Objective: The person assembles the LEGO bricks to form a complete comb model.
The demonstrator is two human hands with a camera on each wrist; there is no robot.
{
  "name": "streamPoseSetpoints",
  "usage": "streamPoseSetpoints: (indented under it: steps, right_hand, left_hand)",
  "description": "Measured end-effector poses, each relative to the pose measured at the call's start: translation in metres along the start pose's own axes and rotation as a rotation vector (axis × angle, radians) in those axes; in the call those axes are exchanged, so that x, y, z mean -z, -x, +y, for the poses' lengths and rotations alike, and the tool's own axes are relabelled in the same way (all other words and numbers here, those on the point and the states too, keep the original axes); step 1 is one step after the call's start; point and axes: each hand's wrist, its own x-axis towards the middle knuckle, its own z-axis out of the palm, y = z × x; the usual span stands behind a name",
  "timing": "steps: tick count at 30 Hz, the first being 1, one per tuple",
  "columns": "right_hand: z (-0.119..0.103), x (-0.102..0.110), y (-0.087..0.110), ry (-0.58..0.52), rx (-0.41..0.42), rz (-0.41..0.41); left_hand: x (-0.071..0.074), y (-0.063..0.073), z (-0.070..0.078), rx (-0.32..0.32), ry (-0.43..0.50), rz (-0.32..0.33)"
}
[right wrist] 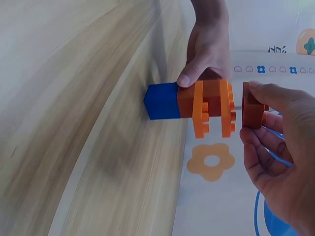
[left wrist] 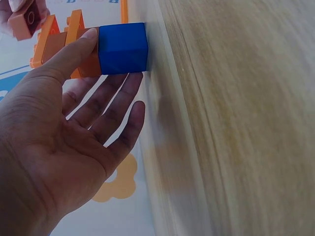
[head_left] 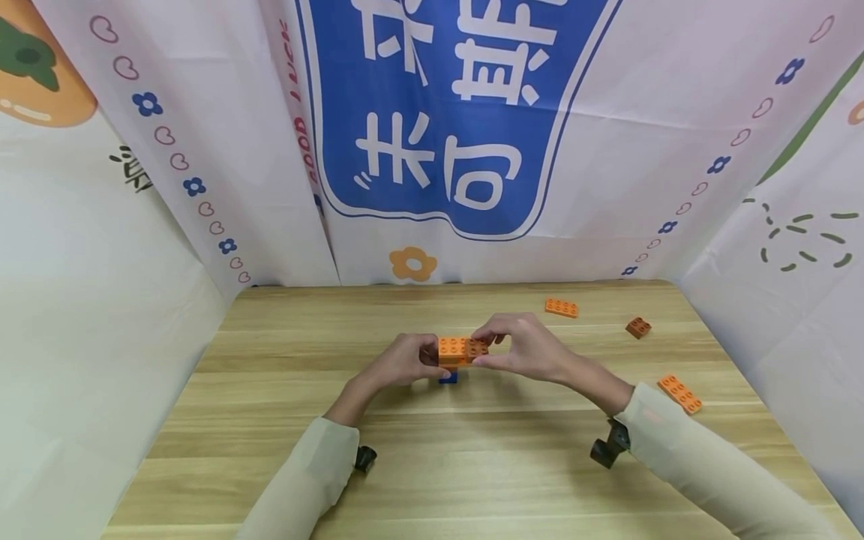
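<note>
A small tower of toy building bricks stands on the table mid-scene: a blue block (right wrist: 162, 101) at the bottom, then brown bricks alternating with two orange studded plates (head_left: 451, 348). My left hand (head_left: 405, 360) steadies the tower, its thumb on the lower brown brick (right wrist: 185, 104) just above the blue block and its fingers on the far side. Between thumb and fingertips, my right hand (head_left: 526, 349) pinches another brown brick (right wrist: 252, 107). In the right wrist view a narrow gap separates that brick from the studs of the top orange plate (right wrist: 226, 108).
An orange plate (head_left: 562, 307) lies near the table's back edge. Farther right are a loose brown brick (head_left: 637, 327) and a second orange plate (head_left: 680, 394), close to the right forearm. A printed cloth (head_left: 594, 225) hangs behind the wooden table (head_left: 472, 465).
</note>
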Motion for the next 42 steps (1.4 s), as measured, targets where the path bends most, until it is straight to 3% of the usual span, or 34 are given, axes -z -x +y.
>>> streamPoseSetpoints:
  steps: [11,21,42]
  right_hand:
    - [-0.007,-0.013,-0.019,0.025,0.022,0.026]
    - [-0.009,-0.021,-0.031,0.029,0.002,0.024]
    - [-0.004,-0.028,-0.037,0.070,-0.024,0.004]
  left_hand:
    - [0.001,0.000,0.000,-0.017,-0.023,-0.006]
    - [0.001,0.001,0.001,-0.031,0.017,-0.006]
    - [0.001,0.000,0.002,-0.027,-0.010,0.000]
